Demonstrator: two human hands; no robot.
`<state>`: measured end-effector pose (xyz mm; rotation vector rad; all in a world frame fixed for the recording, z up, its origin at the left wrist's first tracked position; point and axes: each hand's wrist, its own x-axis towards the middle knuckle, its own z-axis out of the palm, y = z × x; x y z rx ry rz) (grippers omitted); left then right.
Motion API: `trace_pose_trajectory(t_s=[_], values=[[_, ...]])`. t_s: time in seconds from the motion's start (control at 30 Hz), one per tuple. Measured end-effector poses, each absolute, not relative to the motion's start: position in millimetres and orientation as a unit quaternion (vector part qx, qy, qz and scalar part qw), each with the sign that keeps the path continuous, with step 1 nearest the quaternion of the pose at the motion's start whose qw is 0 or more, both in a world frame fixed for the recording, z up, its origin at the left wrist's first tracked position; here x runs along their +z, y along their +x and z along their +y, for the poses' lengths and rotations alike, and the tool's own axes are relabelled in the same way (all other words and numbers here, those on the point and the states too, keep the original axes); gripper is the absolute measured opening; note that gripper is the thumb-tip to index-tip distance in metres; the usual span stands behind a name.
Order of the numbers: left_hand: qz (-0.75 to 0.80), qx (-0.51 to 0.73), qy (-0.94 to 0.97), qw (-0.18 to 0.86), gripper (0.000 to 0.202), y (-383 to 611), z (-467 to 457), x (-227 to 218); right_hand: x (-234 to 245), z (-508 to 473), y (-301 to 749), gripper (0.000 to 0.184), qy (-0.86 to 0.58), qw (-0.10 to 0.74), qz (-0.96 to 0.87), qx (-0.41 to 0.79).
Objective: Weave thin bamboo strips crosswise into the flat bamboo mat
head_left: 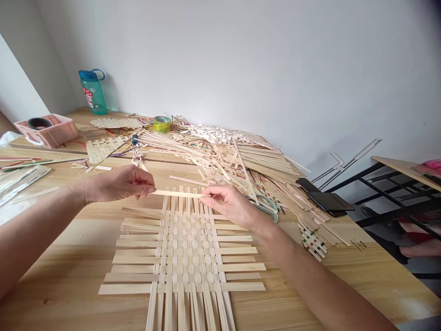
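Note:
A thin pale wooden strip (pixel 177 194) is stretched level between my two hands, above the far end of a woven mat. My left hand (pixel 126 183) pinches its left end, and my right hand (pixel 223 198) pinches the right end between thumb and fingers. Beneath lies the woven mat (pixel 189 250) of flat wooden strips, crossed over and under in a checker pattern. Loose strip ends stick out from both its sides and toward me. The ends of the held strip are partly hidden by my fingers.
A heap of loose strips (pixel 262 161) spreads along the back, with scissors (pixel 265 207) beside my right forearm. Yellow-green tape (pixel 161 124), a pink basket (pixel 62 131) and a teal bottle (pixel 93 94) stand farther back. A dark tablet (pixel 329 201) lies near the right table edge.

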<state>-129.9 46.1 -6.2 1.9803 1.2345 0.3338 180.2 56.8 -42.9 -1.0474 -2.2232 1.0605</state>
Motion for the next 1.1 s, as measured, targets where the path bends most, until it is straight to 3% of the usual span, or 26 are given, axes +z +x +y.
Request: trace_pose_trajectory(t_s=[0.17, 0.37, 0.5, 0.6, 0.9, 1.1], values=[[0.461, 0.143, 0.811, 0.330, 0.026, -107, 32, -9, -39, 43, 166, 0.029, -0.387, 0.251, -0.779, 0.425], [0.482, 0.122, 0.791, 0.357, 0.026, -107, 32, -8, -43, 37, 158, 0.016, -0.382, 0.275, -0.745, 0.473], [0.535, 0.049, 0.760, 0.366, 0.025, -133, 47, -11, -50, 36, 158, 0.011, -0.386, 0.234, -0.787, 0.421], [0.567, 0.010, 0.760, 0.316, 0.024, -142, 52, -12, -51, 31, 156, 0.013, -0.377, 0.203, -0.820, 0.380], [0.590, -0.006, 0.771, 0.242, 0.025, -139, 46, 0, -52, 39, 163, 0.010, -0.422, 0.245, -0.851, 0.191], [0.586, 0.025, 0.778, 0.226, 0.027, -136, 45, -1, -55, 55, 180, 0.031, -0.503, 0.164, -0.835, 0.154]])
